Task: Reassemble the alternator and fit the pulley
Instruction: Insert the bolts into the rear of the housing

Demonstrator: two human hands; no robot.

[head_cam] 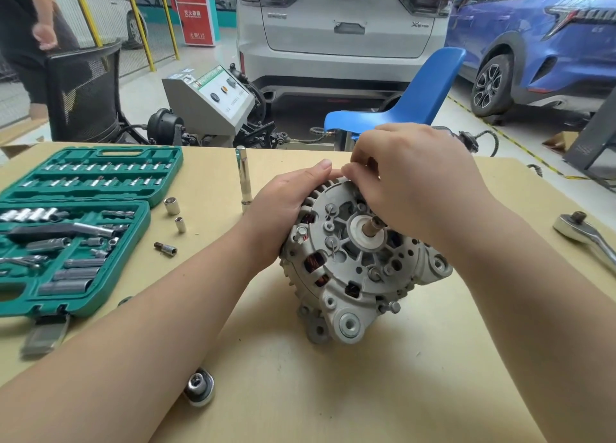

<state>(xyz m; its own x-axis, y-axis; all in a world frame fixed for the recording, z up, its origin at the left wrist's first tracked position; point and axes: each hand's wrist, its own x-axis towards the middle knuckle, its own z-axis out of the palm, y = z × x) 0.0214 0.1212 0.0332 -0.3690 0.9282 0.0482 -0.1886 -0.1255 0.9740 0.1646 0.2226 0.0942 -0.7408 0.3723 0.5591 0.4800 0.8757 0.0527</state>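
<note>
A grey cast alternator [353, 269] lies tilted on the tan table [333, 376], its open end face and bare shaft stub [371, 225] turned toward me, copper windings showing through the slots. My left hand [286, 209] grips the housing's upper left rim. My right hand [410, 182] hovers over the top edge, fingertips curled and pinching at something small there; what it pinches is hidden. No pulley is visible on the shaft.
An open green socket set [76, 229] fills the left of the table, with loose sockets [171, 205] beside it. An extension bar [244, 175] stands behind the alternator. A ratchet [586, 235] lies at right, another ratchet head [199, 387] near my left forearm. A person stands far left.
</note>
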